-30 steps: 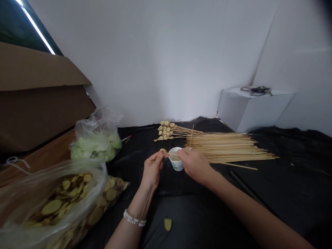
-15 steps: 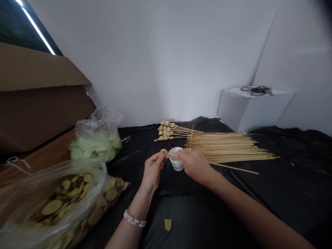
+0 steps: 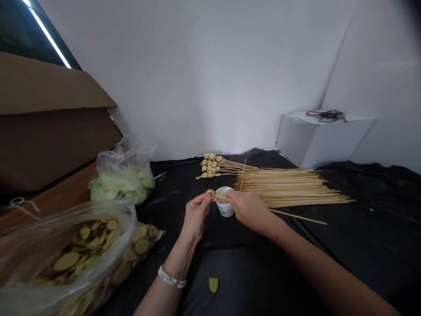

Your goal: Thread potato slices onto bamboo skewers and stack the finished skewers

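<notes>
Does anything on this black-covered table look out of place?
Yes: a lone yellowish slice lies by itself on the black plastic sheet, apart from the slices in the clear plastic bag, so it looks dropped. One bamboo skewer also sits askew from the pile.

Left hand (image 3: 196, 217) pinching small round tan slice (image 3: 210, 192) between thumb and fingers, slice at tip of thin wooden skewer (image 3: 222, 197). Skewer runs nearly level over mouth of white paper cup (image 3: 225, 207) into right hand (image 3: 250, 212), fingers closed on it. Cup upright, green print, pale contents, just beside right hand, at 2 o'clock from left hand
</notes>
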Available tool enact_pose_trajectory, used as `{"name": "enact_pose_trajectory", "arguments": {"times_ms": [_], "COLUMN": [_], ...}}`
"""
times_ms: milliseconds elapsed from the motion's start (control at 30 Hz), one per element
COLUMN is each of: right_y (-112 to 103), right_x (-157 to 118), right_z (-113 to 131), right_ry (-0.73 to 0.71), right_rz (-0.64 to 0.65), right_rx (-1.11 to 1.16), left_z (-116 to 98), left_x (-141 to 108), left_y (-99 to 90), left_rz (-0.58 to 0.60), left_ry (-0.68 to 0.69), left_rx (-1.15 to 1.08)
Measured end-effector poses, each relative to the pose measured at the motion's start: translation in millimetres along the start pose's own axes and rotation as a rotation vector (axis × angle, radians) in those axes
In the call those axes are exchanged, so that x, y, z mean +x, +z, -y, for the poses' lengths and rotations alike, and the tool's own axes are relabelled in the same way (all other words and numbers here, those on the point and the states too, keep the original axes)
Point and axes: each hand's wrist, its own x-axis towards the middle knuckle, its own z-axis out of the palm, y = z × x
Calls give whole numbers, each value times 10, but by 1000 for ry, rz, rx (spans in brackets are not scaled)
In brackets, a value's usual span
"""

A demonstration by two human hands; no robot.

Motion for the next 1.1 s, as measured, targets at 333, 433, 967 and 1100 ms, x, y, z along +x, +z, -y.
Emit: {"name": "enact_pose_trajectory", "arguments": {"times_ms": [333,433,967,1100], "right_y": [17,20,29,43], "right_x": [2,-1,-5,-9], "right_z": [33,28,61,58], "right_ry": [-71,-28,-27,-60], "right_rz": [-117,-54,-138,-195], "right_rx": [-25,-5,40,-27], "left_z": [8,11,-30,-72], "left_x": [-7,-7,8,28], "left_y": [21,14,16,-36], "left_rz": [-9,-7,-82,-141], "left_ry": [-10,-14,87,65], "left_rx": [2,8,-55,-138]}}
